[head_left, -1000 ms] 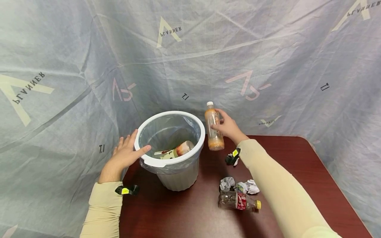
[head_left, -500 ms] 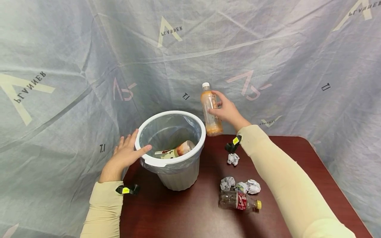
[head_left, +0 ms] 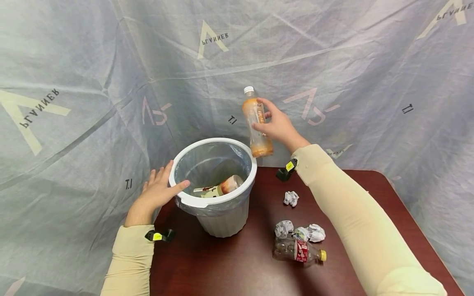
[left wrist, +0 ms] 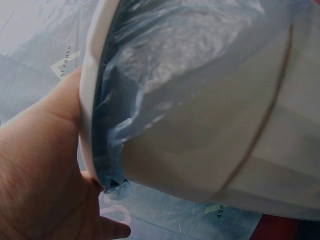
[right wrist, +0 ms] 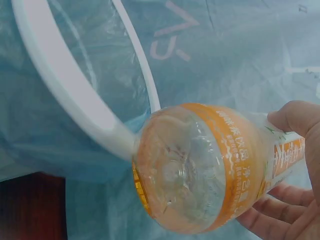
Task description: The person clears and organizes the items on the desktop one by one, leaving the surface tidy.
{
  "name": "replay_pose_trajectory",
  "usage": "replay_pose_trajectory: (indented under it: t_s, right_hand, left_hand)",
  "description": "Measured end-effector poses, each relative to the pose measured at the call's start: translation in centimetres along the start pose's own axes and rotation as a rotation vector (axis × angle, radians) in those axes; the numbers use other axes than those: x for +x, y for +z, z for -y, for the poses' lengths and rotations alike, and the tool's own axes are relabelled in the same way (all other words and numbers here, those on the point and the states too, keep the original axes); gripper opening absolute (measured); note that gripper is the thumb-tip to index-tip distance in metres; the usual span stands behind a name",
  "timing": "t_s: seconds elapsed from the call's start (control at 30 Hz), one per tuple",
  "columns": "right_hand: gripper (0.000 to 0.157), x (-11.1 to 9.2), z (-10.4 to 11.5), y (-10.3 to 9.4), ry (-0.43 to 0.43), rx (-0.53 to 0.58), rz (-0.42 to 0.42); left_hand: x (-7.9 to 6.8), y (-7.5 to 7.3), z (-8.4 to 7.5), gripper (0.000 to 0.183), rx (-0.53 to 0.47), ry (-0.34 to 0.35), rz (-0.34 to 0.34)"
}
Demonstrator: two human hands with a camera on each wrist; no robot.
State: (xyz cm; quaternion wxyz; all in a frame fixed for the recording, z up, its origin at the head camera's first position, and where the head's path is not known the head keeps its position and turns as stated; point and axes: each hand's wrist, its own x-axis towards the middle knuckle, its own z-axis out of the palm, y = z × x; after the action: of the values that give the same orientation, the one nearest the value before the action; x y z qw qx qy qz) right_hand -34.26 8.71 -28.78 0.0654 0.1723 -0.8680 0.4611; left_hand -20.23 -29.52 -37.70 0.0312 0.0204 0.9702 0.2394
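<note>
A clear plastic bottle (head_left: pixel 258 127) with an orange label and white cap is held near upright by my right hand (head_left: pixel 278 124), thumb on one side and fingers on the other. Its base (right wrist: pixel 180 170) is by the right part of the bin's white rim in the head view. My left hand (head_left: pixel 157 193) rests on the left of the bin rim (head_left: pixel 192 201), fingers spread; in the left wrist view the palm (left wrist: pixel 45 150) lies against the rim. Inside the lined trash bin (head_left: pixel 222 224) lies another bottle (head_left: pixel 230 184) with a pale label.
On the dark red table (head_left: pixel 222 267) a clear bottle (head_left: pixel 300 250) with a red label and yellow cap lies on its side. Several crumpled paper balls (head_left: pixel 284 228) sit behind it, one (head_left: pixel 291 198) farther back. A grey printed cloth (head_left: pixel 207 74) hangs behind.
My right hand has raised the orange-labelled bottle and carried it slightly left, towards the bin's right rim. The left hand keeps its place on the rim.
</note>
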Motion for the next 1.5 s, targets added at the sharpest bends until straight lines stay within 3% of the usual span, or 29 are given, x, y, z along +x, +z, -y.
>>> replay_pose_trajectory:
  t_s: [0.27,0.53,0.93,1.17,1.5]
  right_hand:
    - [0.081,0.4,1.8,1.7,-0.031,0.024,0.022]
    - [0.083,0.6,2.2,4.3,-0.092,0.032,0.03]
    - [0.088,-0.1,1.2,7.8,-0.225,-0.024,0.17]
    - [0.085,-0.6,0.6,8.1,-0.212,-0.028,0.243]
    - [0.077,-1.5,-1.5,6.8,-0.243,-0.006,0.189]
  left_hand:
    - [0.0,0.0,0.0,0.107,0.004,-0.003,-0.003]
    - [0.0,0.1,0.1,0.107,0.008,0.0,-0.009]
    - [-0.1,0.0,0.0,0.107,0.0,-0.003,-0.006]
    - [0.0,0.1,0.0,0.107,0.006,0.0,-0.003]
    - [0.0,0.0,-0.1,0.108,0.006,-0.008,-0.005]
